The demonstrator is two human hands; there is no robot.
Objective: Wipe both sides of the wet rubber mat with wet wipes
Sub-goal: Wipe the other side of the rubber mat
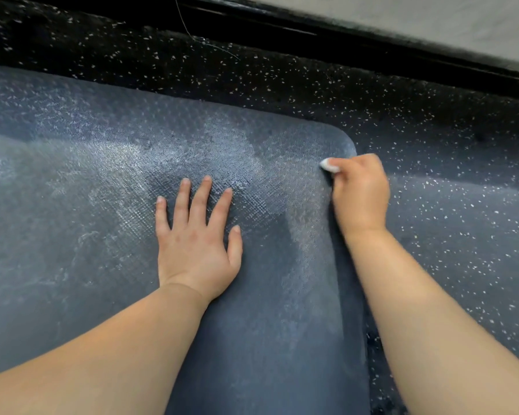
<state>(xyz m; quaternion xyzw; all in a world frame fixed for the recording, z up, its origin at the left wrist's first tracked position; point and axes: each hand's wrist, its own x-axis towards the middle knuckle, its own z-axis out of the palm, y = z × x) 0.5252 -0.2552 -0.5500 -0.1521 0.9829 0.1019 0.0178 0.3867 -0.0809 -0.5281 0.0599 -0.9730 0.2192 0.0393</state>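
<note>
We've got the blue rubber mat (pixel 102 205) lying flat on the speckled black floor (pixel 462 205), w/ its rounded far-rt corner in view. The left hand (pixel 197 244) rests palm-down on the mat, inboard of that corner; its grip is spread, fingers straight, holding nothing. The right hand (pixel 360 193) sits at the mat's rt edge, just short of the corner, its grip curled tight round a white wet wipe (pixel 330 165). Only a small wad pokes out, touching the mat near the edge.

Risks, as we judge them:
- The mat looks wet & streaky, so the bracing palm could slide and take the mat w/ it.
- The wipe is bunched small, so each pass may cover little and leave streaks.
- This close to the edge, the wipe could slip off the mat onto the floor, pick up grit and drag it back on.

Hard to make out:
- Most of the wipe is hidden in the fist.
- We can't tell whether the fingers hook under the mat's edge or only press on top.
- The mat's left & near ends are cut off and its underside is hidden, so we can't tell which side is up.
- The pale patches on the mat could be moisture, glare or residue.
</note>
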